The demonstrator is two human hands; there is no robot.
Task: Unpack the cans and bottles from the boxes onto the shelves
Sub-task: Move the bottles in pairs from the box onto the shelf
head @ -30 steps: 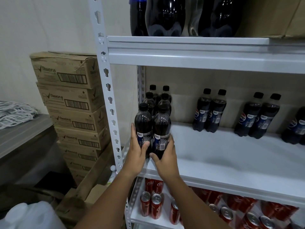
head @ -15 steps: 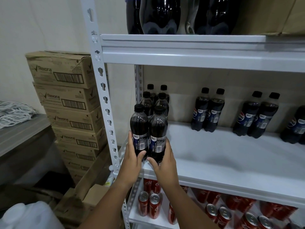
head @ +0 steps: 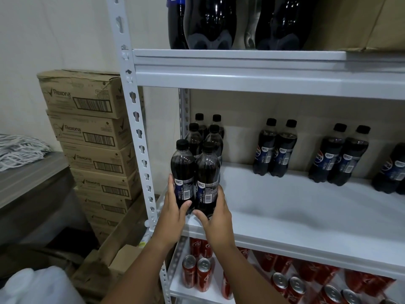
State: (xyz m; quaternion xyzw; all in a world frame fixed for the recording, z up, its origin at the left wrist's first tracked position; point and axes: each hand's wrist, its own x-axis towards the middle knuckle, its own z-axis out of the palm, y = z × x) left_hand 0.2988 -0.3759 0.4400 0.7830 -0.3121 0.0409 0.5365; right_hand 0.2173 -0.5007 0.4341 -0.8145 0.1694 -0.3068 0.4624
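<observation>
- 2 front bottles [head: 195, 178]: at the left front edge of the middle shelf [head: 295, 218], left hand [head: 175, 212] and right hand [head: 215, 216] each curled round 1.
- Behind them: 4 bottles [head: 206, 137]; further pairs [head: 276, 148] along the back.
- Below: cans [head: 197, 274] already shelved.
- Shelf largely bare; unpacking appears partway done.

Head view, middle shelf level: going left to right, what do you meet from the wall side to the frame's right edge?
Stacked Rexona cartons → white shelf upright → two held cola bottles → first Pepsi pair → second Pepsi pair → cut-off bottle at the edge.
</observation>
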